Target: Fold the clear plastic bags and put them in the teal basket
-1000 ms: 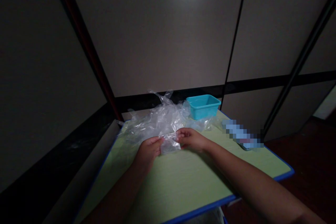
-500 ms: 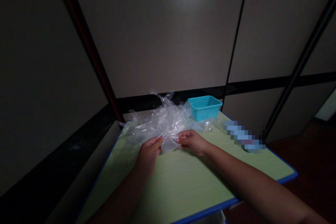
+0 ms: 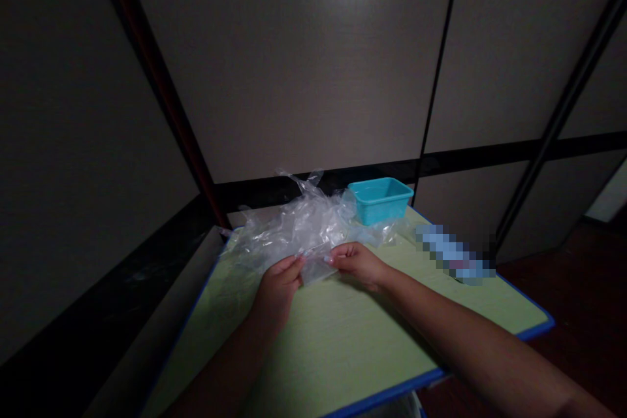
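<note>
Between my two hands a piece of clear plastic bag [image 3: 317, 266] is stretched, its near edge hanging just above the table. My left hand [image 3: 280, 282] pinches its left side between thumb and fingers. On the right side, my right hand [image 3: 356, 264] pinches it the same way. Directly behind lies a crumpled heap of clear plastic bags [image 3: 298, 225], with loose ends sticking up at the top. Whether the held piece is joined to the heap cannot be made out.
A turquoise plastic basket [image 3: 383, 209] stands at the table's back right, touching the heap. Farther right lies a pixelated blue item [image 3: 455, 255]. The pale green table [image 3: 362, 353] has a blue edge. Cabinet panels [image 3: 313, 78] rise behind it, and a dark ledge runs along the left.
The plastic between my hands looks flatter and more spread out than before. My hands have hardly moved, and the view has shifted slightly.
</note>
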{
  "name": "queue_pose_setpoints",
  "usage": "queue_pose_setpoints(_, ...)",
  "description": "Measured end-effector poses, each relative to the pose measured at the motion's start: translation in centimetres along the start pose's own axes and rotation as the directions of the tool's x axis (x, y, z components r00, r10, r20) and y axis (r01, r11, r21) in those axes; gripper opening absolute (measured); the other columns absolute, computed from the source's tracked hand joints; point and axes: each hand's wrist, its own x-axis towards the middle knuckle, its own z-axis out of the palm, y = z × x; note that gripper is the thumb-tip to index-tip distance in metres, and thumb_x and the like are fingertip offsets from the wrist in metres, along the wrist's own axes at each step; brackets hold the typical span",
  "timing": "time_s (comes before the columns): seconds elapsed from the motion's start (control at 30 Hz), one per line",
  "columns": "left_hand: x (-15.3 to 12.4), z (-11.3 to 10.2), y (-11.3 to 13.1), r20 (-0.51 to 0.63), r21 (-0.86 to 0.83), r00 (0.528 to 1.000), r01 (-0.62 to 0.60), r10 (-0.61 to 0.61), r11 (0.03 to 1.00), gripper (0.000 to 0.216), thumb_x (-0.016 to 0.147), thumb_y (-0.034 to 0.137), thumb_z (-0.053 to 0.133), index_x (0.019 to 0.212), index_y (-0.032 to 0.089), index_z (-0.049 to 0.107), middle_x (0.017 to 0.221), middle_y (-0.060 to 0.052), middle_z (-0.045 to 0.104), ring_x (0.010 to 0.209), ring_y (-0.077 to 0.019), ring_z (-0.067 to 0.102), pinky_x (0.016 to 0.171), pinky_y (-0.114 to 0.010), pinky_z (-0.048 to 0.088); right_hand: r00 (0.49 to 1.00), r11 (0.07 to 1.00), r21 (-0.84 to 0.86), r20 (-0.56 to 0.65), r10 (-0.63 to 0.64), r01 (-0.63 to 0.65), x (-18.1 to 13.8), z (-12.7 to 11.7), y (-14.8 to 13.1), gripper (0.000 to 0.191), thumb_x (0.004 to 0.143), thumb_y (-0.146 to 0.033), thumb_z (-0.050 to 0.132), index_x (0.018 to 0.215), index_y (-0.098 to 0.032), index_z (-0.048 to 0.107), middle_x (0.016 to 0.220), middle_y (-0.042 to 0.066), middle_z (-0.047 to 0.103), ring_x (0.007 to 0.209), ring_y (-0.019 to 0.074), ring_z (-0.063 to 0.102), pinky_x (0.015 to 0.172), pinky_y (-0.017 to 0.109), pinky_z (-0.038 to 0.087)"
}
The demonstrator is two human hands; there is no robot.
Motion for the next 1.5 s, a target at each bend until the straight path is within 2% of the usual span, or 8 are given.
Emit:
queue_pose_setpoints(0.17, 0.2, -0.2, -0.3, 0.034, -0.027, 0.999, 0.005, -0.004, 1.000, 0.039, 0.057, 0.034, 0.076, 0.087, 0.011, 0.067, 0.078, -0.008, 0.070, 0.079, -0.0225, 0.065, 0.067, -0.027, 0.050, 1.000, 0.991, 0.134, 0.025, -0.004, 0.000, 0.4, -0.1, 0.4, 0.030, 0.056, -0.036, 0.076, 0.065, -0.013, 0.059, 0.053, -0.005, 0.052, 0.045, 0.0047, 0.039, 0.046, 0.020, 0.024)
queue_pose_setpoints(0.33, 0.2, -0.1, -0.3, 0.109, -0.087, 0.994, -0.006, 0.015, 0.996, 0.038, 0.060, 0.032, 0.074, 0.092, 0.012, 0.068, 0.092, -0.009, 0.070, 0.094, -0.0248, 0.061, 0.081, -0.031, 0.048, 0.999, 0.972, 0.233, 0.038, 0.011, -0.019, 0.5, -0.1, 0.6, 0.030, 0.054, -0.034, 0.078, 0.068, -0.012, 0.063, 0.062, -0.001, 0.060, 0.055, 0.0083, 0.051, 0.059, 0.022, 0.037)
queue_pose_setpoints(0.5, 0.2, 0.1, -0.2, 0.123, -0.108, 0.992, 0.002, 0.012, 0.994, 0.037, 0.061, 0.031, 0.073, 0.093, 0.014, 0.068, 0.095, -0.009, 0.069, 0.100, -0.0252, 0.059, 0.088, -0.035, 0.045, 0.997, 0.979, 0.202, 0.080, 0.006, -0.022, 0.5, -0.2, 0.6, 0.031, 0.057, -0.036, 0.077, 0.073, -0.011, 0.067, 0.066, 0.002, 0.063, 0.058, 0.0095, 0.052, 0.062, 0.024, 0.037)
queue_pose_setpoints(0.7, 0.2, 0.2, -0.5, 0.084, -0.084, 0.996, 0.008, 0.000, 0.996, 0.032, 0.059, 0.031, 0.074, 0.084, 0.013, 0.066, 0.088, -0.008, 0.069, 0.094, -0.0245, 0.061, 0.081, -0.034, 0.048, 0.990, 0.981, 0.195, 0.143, -0.015, -0.014, 0.4, -0.1, 0.7, 0.030, 0.058, -0.036, 0.076, 0.071, -0.010, 0.067, 0.068, 0.003, 0.064, 0.061, 0.0111, 0.053, 0.063, 0.025, 0.036)
queue_pose_setpoints(0.87, 0.3, 0.1, -0.5, 0.003, -0.049, 1.000, 0.016, -0.016, 0.999, 0.029, 0.059, 0.029, 0.073, 0.082, 0.014, 0.064, 0.086, -0.007, 0.069, 0.091, -0.0239, 0.062, 0.072, -0.030, 0.051, 0.994, 0.988, 0.154, 0.112, -0.017, 0.000, 0.1, 0.0, 0.3, 0.031, 0.056, -0.038, 0.076, 0.064, -0.010, 0.066, 0.062, 0.002, 0.061, 0.059, 0.0112, 0.051, 0.064, 0.026, 0.035)
queue_pose_setpoints(1.1, 0.3, -0.4, -0.5, 0.013, -0.013, 1.000, -0.009, 0.009, 1.000, 0.035, 0.062, 0.031, 0.073, 0.089, 0.011, 0.065, 0.097, -0.011, 0.068, 0.098, -0.0254, 0.060, 0.079, -0.032, 0.049, 0.998, 0.999, 0.024, 0.037, 0.042, -0.042, 0.1, -0.2, -0.1, 0.034, 0.051, -0.042, 0.076, 0.056, -0.011, 0.063, 0.050, -0.002, 0.053, 0.048, 0.0068, 0.040, 0.051, 0.022, 0.028)
queue_pose_setpoints(1.5, 0.3, -0.4, -0.4, -0.007, 0.018, 1.000, -0.017, 0.017, 1.000, 0.036, 0.062, 0.032, 0.073, 0.090, 0.010, 0.067, 0.098, -0.012, 0.068, 0.096, -0.0257, 0.061, 0.079, -0.032, 0.048, 0.998, 0.998, -0.018, -0.017, 0.063, -0.063, -0.1, -0.2, -0.9, 0.031, 0.050, -0.039, 0.075, 0.051, -0.012, 0.059, 0.044, -0.004, 0.048, 0.043, 0.0053, 0.036, 0.046, 0.021, 0.026)
